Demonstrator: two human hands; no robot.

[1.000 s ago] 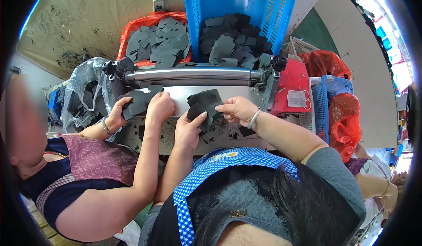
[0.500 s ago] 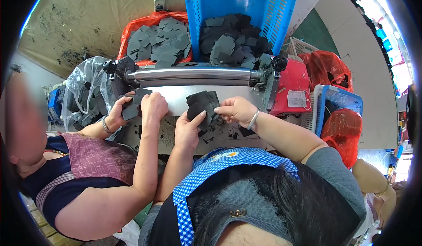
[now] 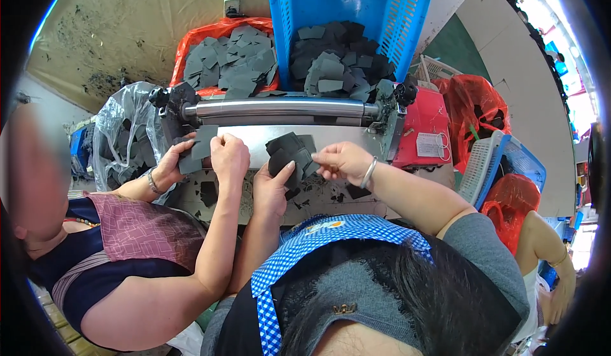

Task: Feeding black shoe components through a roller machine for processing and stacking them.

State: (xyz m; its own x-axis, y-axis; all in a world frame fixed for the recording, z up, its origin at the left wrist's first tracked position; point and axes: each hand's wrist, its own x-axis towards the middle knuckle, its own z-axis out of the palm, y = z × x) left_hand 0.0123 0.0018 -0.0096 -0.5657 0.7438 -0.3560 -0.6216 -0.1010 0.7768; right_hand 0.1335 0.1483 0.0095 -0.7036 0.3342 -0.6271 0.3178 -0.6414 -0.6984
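Observation:
My left hand (image 3: 270, 187) is closed round a fanned bunch of thin, dark flat pieces (image 3: 291, 152), its thumb pressed on top. From the right, my right hand (image 3: 347, 163) pinches the bunch's edge with thumb and forefinger; how many pieces lie in that pinch is hidden. Just beyond both hands is the flat metal plate (image 3: 261, 141) of a machine with a shiny steel roller (image 3: 280, 109). Left of my hands, a co-worker's hands (image 3: 229, 157) hold similar grey pieces (image 3: 202, 143).
Heaps of dark pieces fill a red bag (image 3: 194, 36) and a blue crate (image 3: 415, 28) behind the roller. A clear plastic bag (image 3: 130, 117) stands at the left. To the right are a red box (image 3: 423, 124), a tilted basket (image 3: 478, 165) and red bags (image 3: 517, 197). Scraps lie below the plate.
The bunch in my left hand has turned and spread differently, my right hand staying at its edge. The co-worker's piece stands higher. The basket and lower red bag have shifted right.

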